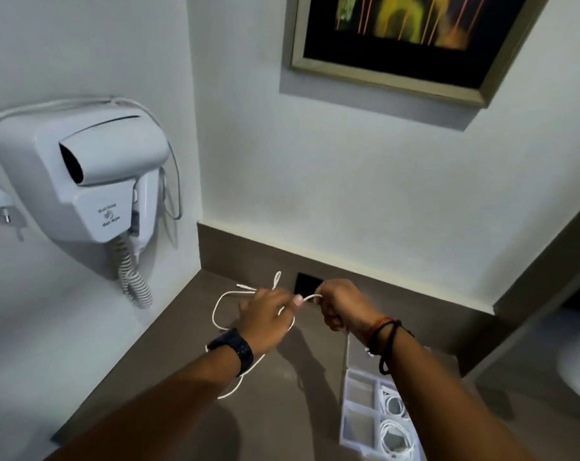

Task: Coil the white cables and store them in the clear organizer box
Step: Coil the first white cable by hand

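Note:
Both hands hold one white cable [219, 307] above the grey-brown countertop. My left hand [268, 314] grips it with a loose loop bulging out to the left and a tail hanging down past my wrist. My right hand [340, 306] pinches a short bend of the same cable just right of the left thumb. The clear organizer box [360, 414] lies open on the counter below my right forearm. Two coiled white cables [393, 424] rest in its right compartments; its left compartments look bare. My forearm hides the box's right edge.
A white wall-mounted hair dryer [85, 181] with a spiral cord hangs on the left wall. A framed picture [405, 38] hangs above. A black socket plate [307, 283] sits on the backsplash behind my hands. A white basin [578, 364] lies to the right.

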### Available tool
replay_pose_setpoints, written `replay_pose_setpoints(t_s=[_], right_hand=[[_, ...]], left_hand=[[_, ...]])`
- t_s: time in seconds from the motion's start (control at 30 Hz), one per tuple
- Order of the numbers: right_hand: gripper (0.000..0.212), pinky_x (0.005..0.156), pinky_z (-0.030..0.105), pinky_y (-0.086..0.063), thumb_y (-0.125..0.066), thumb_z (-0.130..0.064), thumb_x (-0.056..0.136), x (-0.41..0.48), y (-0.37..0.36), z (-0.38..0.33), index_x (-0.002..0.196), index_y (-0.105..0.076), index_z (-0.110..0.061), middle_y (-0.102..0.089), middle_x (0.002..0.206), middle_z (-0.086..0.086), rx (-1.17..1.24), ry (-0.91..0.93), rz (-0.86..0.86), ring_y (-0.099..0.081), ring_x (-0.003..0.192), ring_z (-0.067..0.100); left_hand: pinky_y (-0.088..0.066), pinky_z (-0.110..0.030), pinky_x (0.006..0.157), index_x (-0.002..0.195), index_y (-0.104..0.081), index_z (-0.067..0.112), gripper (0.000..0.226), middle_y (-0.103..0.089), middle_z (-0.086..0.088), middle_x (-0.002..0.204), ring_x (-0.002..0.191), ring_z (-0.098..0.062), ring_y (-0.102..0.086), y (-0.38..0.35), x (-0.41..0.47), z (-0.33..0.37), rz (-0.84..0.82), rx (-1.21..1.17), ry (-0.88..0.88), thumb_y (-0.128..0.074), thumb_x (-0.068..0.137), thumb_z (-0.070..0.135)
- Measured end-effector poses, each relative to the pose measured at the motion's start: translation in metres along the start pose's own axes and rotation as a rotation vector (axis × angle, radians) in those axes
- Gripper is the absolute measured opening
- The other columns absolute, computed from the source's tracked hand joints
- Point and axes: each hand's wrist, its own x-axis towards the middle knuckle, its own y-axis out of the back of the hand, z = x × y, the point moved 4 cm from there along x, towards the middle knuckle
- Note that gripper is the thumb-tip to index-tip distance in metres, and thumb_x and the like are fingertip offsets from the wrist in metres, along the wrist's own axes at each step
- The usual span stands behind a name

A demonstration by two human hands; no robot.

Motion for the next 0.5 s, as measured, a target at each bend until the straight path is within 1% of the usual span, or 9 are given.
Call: replay_pose_setpoints(t_s=[0.03,0.07,0.13,0.2,0.3,0.37,0.4,0.43,0.5], right_hand=[[0.029,0.04,0.015,-0.016,-0.044,-0.008,0.083,-0.005,0.009,-0.004,0.055,-0.045,-0.014,-0.03,0.035,-0.005,-0.006,0.0,0.0,-0.019,0.032,0.012],[0.033,0.038,0.014,-0.016,-0.05,-0.018,0.087,-0.009,0.019,-0.008,0.054,-0.045,-0.015,-0.03,0.032,-0.009,-0.063,0.012,0.003,-0.019,0.03,0.012],[0.04,0.033,0.012,-0.019,-0.054,-0.037,0.091,-0.017,0.035,-0.013,0.06,-0.048,-0.013,-0.029,0.03,-0.01,-0.262,0.044,-0.031,-0.021,0.026,0.009],[0.04,0.035,0.014,-0.022,-0.051,-0.042,0.093,-0.025,0.046,-0.015,0.066,-0.054,-0.013,-0.03,0.035,-0.004,-0.388,0.035,-0.136,-0.024,0.028,0.011],[0.032,0.035,0.018,-0.034,-0.046,-0.027,0.098,-0.037,0.054,-0.019,0.072,-0.055,-0.011,-0.046,0.037,0.0,-0.285,0.031,-0.282,-0.046,0.031,0.012],[0.024,0.04,0.019,-0.043,-0.041,-0.008,0.099,-0.042,0.054,-0.026,0.078,-0.053,-0.006,-0.053,0.046,0.003,-0.098,0.073,-0.358,-0.057,0.04,0.012],[0.022,0.04,0.019,-0.042,-0.039,0.001,0.098,-0.043,0.054,-0.03,0.081,-0.053,-0.005,-0.053,0.053,0.005,-0.046,0.085,-0.373,-0.055,0.04,0.012],[0.024,0.038,0.019,-0.039,-0.036,0.007,0.095,-0.045,0.052,-0.033,0.083,-0.052,-0.005,-0.05,0.058,0.007,-0.03,0.087,-0.38,-0.049,0.038,0.011],[0.031,0.039,0.019,-0.028,-0.034,0.014,0.088,-0.046,0.049,-0.038,0.08,-0.052,-0.009,-0.047,0.061,0.008,-0.094,0.068,-0.367,-0.038,0.037,0.011]], left_hand=[[-0.03,-0.039,0.089,0.077,-0.067,0.026,0.041,-0.058,0.015,0.076,0.102,-0.02,-0.052,0.0,0.002,0.009,0.011,0.114,-0.081,-0.036,0.089,0.049],[-0.028,-0.037,0.082,0.068,-0.062,0.024,0.042,-0.056,0.012,0.071,0.096,-0.021,-0.052,0.001,0.004,0.018,0.039,0.205,-0.159,-0.035,0.087,0.05],[-0.024,-0.035,0.074,0.063,-0.051,0.024,0.039,-0.059,0.006,0.073,0.09,-0.024,-0.051,0.007,0.012,0.034,0.081,0.356,-0.303,-0.04,0.088,0.051],[-0.023,-0.035,0.073,0.068,-0.055,0.023,0.04,-0.062,0.005,0.079,0.091,-0.023,-0.049,0.017,0.023,0.048,0.101,0.505,-0.414,-0.042,0.088,0.055],[-0.024,-0.038,0.078,0.075,-0.065,0.023,0.045,-0.066,0.009,0.084,0.099,-0.022,-0.048,0.03,0.033,0.072,0.153,0.623,-0.562,-0.038,0.085,0.057],[-0.019,-0.037,0.081,0.069,-0.064,0.021,0.047,-0.066,0.01,0.077,0.101,-0.019,-0.05,0.037,0.038,0.088,0.193,0.509,-0.58,-0.037,0.087,0.055],[-0.018,-0.033,0.079,0.065,-0.06,0.02,0.052,-0.063,0.009,0.07,0.095,-0.017,-0.052,0.041,0.042,0.096,0.196,0.405,-0.564,-0.033,0.089,0.057],[-0.02,-0.031,0.075,0.061,-0.054,0.019,0.058,-0.056,0.008,0.063,0.08,-0.016,-0.053,0.043,0.045,0.103,0.175,0.297,-0.558,-0.025,0.09,0.061],[-0.027,-0.03,0.062,0.059,-0.039,0.019,0.059,-0.039,0.008,0.052,0.055,-0.014,-0.04,0.045,0.048,0.118,0.109,0.165,-0.58,-0.016,0.087,0.065]])
